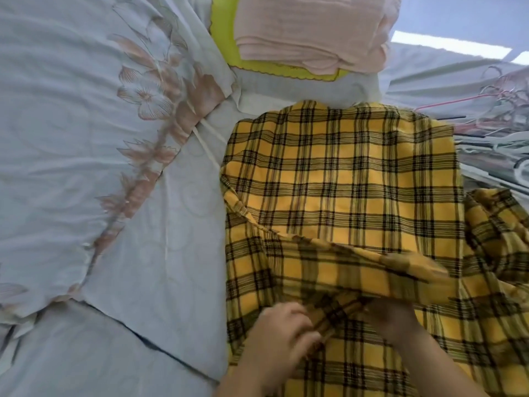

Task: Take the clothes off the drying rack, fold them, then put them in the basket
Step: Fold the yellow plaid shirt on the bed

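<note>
Surveying the head view, top centre first: noted a lime-green holder point(226, 38) with a scalloped rim, partly cut off by the frame edge; cannot tell whether basket or tray. Found in it a folded pink garment point(309, 30), lying flat and covering most of the green.

Recorded beneath everything a pale blue bed cover point(86, 138), with a brown flower print running diagonally through the left half of the frame. Observed two thin white ties point(209, 141) lying on it at centre, just beside the upper left edge of the plaid cloth. Logged at the right edge a tangled heap of hangers point(498, 121), pink and white among them, close against the right side of the shirt; cannot tell whether touching.

Located the yellow plaid shirt point(343, 173) from centre to lower right of the frame, spread flat on the bed cover, yellow ground crossed by black and thin white lines. Seen a lower portion raised into a loose, blurred fold across the bottom third. Seen a further bunched part at the far right edge.

Checked the left hand point(282, 330) at bottom centre: fingers curled, pinching gathered plaid cloth. Checked the right hand point(396, 319) just to its right: blurred, fingers tucked beneath the raised fold, grip not determinable.
</note>
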Tool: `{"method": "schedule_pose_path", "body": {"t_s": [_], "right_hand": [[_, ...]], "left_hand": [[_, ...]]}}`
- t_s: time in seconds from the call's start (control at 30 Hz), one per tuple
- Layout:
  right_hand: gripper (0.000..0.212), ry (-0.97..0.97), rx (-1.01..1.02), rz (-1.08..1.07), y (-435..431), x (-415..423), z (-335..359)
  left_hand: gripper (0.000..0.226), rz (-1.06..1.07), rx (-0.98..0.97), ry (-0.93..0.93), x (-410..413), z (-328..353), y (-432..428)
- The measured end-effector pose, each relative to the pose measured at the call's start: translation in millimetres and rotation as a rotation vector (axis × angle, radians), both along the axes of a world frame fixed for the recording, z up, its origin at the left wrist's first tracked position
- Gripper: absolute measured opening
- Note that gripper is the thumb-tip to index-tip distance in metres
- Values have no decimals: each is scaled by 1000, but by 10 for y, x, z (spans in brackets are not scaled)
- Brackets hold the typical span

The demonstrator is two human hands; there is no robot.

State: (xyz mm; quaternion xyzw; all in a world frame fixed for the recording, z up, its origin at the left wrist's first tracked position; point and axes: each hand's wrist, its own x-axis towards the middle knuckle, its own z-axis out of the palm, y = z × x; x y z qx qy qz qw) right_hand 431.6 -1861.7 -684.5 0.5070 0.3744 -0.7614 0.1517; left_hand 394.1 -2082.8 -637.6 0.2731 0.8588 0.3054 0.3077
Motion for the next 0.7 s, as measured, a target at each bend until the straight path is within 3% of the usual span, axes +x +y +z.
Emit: {"method": "schedule_pose_path", "body": {"t_s": [0.03,0.1,0.17,0.3,0.37,0.43,0.53,0.57,0.63,0.7], "right_hand": [[12,-44,-7,-26,61,-18,29],[28,-44,14,-160,214,26,-93],[38,-28,-31,-246,255,42,-148],[43,-30,-112,-564,394,148,-225],[65,28,-98,-667,534,179,-196],[89,39,-47,-564,672,158,-174],[46,10,77,-322,773,4,-123],[36,-7,121,-294,816,-43,-125],[29,-20,196,-315,917,-65,-124],[23,-13,289,-314,1036,37,-60]], "left_hand": [[53,127,-39,22,-16,-105,-76],[27,342,-127,14,-36,-281,-137],[26,408,-189,-47,-43,-400,-142],[64,151,-323,-245,107,-524,-123],[75,16,-447,-225,249,-588,-151],[65,-92,-549,-181,403,-673,-233],[30,-87,-493,65,500,-729,-359],[24,-27,-502,26,509,-712,-386],[37,9,-564,-55,526,-701,-432],[59,-37,-683,-12,498,-743,-421]]}}
